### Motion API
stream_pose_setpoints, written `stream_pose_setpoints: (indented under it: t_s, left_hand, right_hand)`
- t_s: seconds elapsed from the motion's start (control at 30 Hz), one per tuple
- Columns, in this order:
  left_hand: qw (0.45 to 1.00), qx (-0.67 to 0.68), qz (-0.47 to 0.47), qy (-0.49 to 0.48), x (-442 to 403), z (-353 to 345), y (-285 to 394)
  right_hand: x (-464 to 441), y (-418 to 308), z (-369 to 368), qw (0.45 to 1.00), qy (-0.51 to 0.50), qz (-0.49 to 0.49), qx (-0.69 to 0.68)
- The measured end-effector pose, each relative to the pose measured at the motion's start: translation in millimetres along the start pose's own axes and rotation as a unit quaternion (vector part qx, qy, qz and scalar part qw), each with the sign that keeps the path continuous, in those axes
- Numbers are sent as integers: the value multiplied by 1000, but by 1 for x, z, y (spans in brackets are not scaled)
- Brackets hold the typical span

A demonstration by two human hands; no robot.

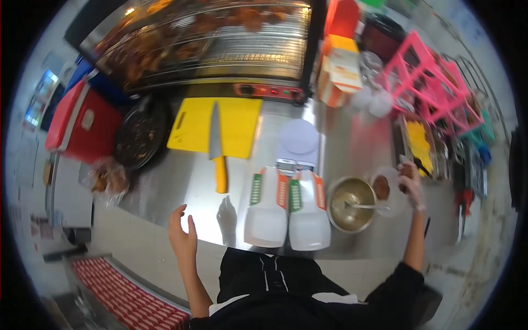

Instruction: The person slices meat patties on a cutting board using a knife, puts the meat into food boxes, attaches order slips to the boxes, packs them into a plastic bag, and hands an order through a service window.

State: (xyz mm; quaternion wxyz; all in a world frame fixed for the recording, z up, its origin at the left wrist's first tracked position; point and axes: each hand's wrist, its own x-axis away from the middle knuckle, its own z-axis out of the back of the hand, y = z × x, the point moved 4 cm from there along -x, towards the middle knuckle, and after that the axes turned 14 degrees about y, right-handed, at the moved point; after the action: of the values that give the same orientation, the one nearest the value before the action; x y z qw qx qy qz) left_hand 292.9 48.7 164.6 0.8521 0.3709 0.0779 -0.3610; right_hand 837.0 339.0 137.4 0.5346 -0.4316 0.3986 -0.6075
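My left hand is bare, fingers apart, near the counter's front edge, with nothing in it. At the right, my right hand, in a clear glove, grips a brown piece of food beside a clear plate with another brown patty. A metal bowl with a spoon in it sits left of the plate. Two white paper trays stand side by side before a white kitchen scale. A knife with a yellow handle lies across the yellow cutting board.
A heated display cabinet stands at the back. On the left are a black pan, a red cooler and a plastic bag. Pink baskets, an orange-and-white carton and a metal tray with yellow food stand right.
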Motion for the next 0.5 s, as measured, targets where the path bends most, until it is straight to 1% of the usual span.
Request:
stream_pose_setpoints:
  t_s: [0.03,0.07,0.13,0.2,0.23,0.27,0.3,0.33,0.37,0.4,0.47,0.5]
  left_hand:
    - [1000,-1,9,1,-5,1,-13]
    - [1000,0,15,-1,-9,1,-26]
    - [1000,16,18,-7,-24,-2,-48]
    - [999,38,16,-28,-46,-7,-66]
    - [998,48,15,-30,-58,-10,-76]
    - [997,59,10,-39,-71,-11,-88]
    - [996,69,20,-51,-86,-10,-98]
    - [994,78,32,-64,-100,-8,-109]
    - [994,74,32,-71,-112,-5,-123]
    - [994,76,32,-73,-122,3,-136]
    - [994,83,39,-59,-139,21,-164]
    - [995,75,55,-49,-142,28,-185]
  right_hand:
    - [10,-39,-22,995,8,10,-104]
    - [17,-68,-47,980,-18,15,-196]
    - [42,-151,-134,964,-58,14,-260]
    - [40,-178,-222,972,-203,33,-112]
    - [48,-193,-283,956,-253,91,-117]
    - [50,-200,-344,929,-327,176,9]
    - [56,-204,-410,889,-326,309,83]
    - [65,-206,-465,876,-326,335,118]
    - [60,-182,-527,860,-296,409,76]
    - [56,-172,-579,858,-348,346,151]
    - [40,-144,-659,811,-280,366,359]
    - [36,-137,-681,813,-277,364,360]
